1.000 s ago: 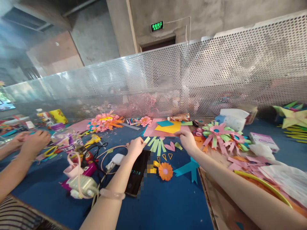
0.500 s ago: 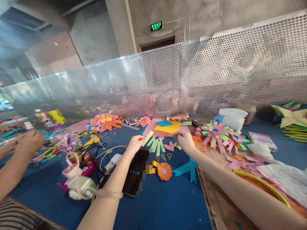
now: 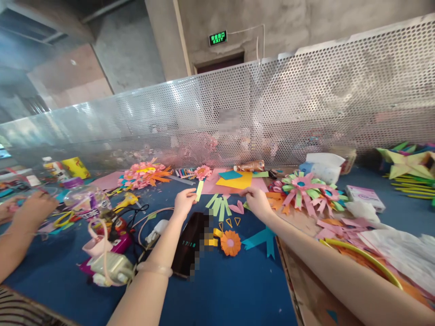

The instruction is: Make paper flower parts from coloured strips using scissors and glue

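Black phone [image 3: 190,242] flat on blue tabletop [image 3: 231,290] near, left hand [image 3: 183,202] grip pinched shut on pale green paper strip [image 3: 200,190] lifted upright, right hand [image 3: 256,201] grip closed, contents unclear, fanned green strips [image 3: 219,204] between, pink paper sheet [image 3: 234,183] beyond

Blue table [image 3: 231,290]: phone [image 3: 190,242] near centre, orange paper flower [image 3: 230,242] beside it, green strips [image 3: 219,204] farther.

This looks like a shared craft workshop in a bare concrete building: a blue worktable [image 3: 231,290] strewn with paper flowers [image 3: 144,172] and coloured strips, a perforated metal divider [image 3: 306,99] across mid-frame, and a green exit sign [image 3: 218,38] at upper centre.
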Available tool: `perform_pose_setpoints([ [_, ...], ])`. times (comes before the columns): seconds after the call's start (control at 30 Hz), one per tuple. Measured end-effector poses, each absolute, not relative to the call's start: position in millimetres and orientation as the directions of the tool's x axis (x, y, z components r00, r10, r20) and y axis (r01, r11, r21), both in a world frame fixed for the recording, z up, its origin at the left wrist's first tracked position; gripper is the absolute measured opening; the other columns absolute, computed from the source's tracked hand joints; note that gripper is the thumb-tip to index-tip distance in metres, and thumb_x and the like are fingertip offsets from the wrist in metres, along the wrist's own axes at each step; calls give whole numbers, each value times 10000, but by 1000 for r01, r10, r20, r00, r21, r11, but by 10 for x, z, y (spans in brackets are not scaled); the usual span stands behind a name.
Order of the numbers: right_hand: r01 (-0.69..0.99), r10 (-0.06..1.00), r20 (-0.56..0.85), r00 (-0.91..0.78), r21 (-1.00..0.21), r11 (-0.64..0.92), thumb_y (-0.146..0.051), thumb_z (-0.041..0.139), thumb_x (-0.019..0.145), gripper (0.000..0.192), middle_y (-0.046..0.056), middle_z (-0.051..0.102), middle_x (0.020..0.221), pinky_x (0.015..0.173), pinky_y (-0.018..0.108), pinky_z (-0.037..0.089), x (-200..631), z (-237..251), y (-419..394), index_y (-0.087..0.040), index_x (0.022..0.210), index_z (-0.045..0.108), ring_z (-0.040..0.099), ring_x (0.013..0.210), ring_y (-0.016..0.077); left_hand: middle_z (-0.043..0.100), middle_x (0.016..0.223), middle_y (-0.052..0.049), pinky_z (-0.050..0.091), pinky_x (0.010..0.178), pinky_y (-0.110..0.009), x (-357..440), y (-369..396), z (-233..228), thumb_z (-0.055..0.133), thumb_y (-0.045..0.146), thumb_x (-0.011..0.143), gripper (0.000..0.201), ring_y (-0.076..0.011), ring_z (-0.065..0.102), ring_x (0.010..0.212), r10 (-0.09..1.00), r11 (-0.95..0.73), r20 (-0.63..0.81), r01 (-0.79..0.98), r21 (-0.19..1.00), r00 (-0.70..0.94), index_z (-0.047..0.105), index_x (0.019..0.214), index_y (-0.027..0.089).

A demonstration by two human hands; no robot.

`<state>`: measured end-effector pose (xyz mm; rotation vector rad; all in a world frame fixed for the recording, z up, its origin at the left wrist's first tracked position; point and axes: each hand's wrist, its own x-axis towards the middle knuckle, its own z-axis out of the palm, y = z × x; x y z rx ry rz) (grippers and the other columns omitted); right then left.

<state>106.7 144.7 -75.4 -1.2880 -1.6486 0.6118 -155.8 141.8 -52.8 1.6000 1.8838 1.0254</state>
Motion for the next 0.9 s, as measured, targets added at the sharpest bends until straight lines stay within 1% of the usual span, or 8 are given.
perform_pose_setpoints([
  [0.1,478,930,367,-30,-812,335,-293,512,903,211,56,621,1019,758,345,517,1060,-754,1439,-148,1035,589,613,846,151,558,1158,-92,501,813,-404,-1579,1437,-521,521,288,882,308,-202,581,972,964,15,178,710,705,-198,526,1161,156],
  [0.23,488,923,383,-25,-802,345,-291,514,901,209,58,617,1035,767,350,514,1075,-757,1454,-151,1037,590,609,866,156,521,1230,-96,457,887,-441,-1505,1387,-484,522,282,880,295,-222,538,1058,958,-9,246,844,537,-146,538,1154,173],
  [0.33,499,920,391,-22,-793,349,-291,515,900,211,57,618,1031,762,348,515,1084,-764,1464,-149,1038,588,611,858,155,525,1225,-94,426,917,-463,-1377,1335,-495,532,300,872,285,-233,519,1088,964,-2,242,908,419,-109,557,1121,165],
  [0.43,513,918,396,-24,-783,352,-292,515,901,208,56,619,1027,761,347,515,1084,-762,1459,-149,1031,591,611,855,154,524,1220,-95,403,932,-483,-1241,1297,-529,544,324,862,303,-246,503,1109,971,46,208,941,335,-121,560,1112,154],
  [0.53,526,914,405,-33,-771,361,-294,511,903,208,57,618,1030,765,348,514,1081,-751,1448,-152,1033,591,610,859,154,530,1210,-94,412,923,-473,-1151,1282,-535,538,329,865,301,-241,512,1094,977,91,159,954,286,-141,561,1110,156],
  [0.7,542,901,431,-55,-745,389,-293,513,902,207,55,621,1019,764,348,514,1077,-744,1437,-148,1028,591,611,852,152,542,1187,-92,438,892,-456,-1106,1259,-491,528,339,870,307,-234,531,1060,981,140,99,959,248,-169,557,1117,159],
  [0.8,553,890,451,-69,-725,410,-292,514,902,204,55,621,1017,765,349,513,1077,-741,1433,-147,1021,593,610,855,153,497,1257,-98,393,935,-494,-1107,1210,-485,531,360,864,349,-258,484,1129,982,121,114,965,234,-150,538,1158,171],
  [0.9,563,879,470,-81,-706,429,-292,511,903,200,54,620,1017,768,349,512,1078,-738,1426,-150,1017,594,609,858,152,445,1335,-89,318,996,-524,-1105,1144,-491,521,386,864,339,-274,407,1211,987,72,125,973,218,-101,554,1156,216],
])
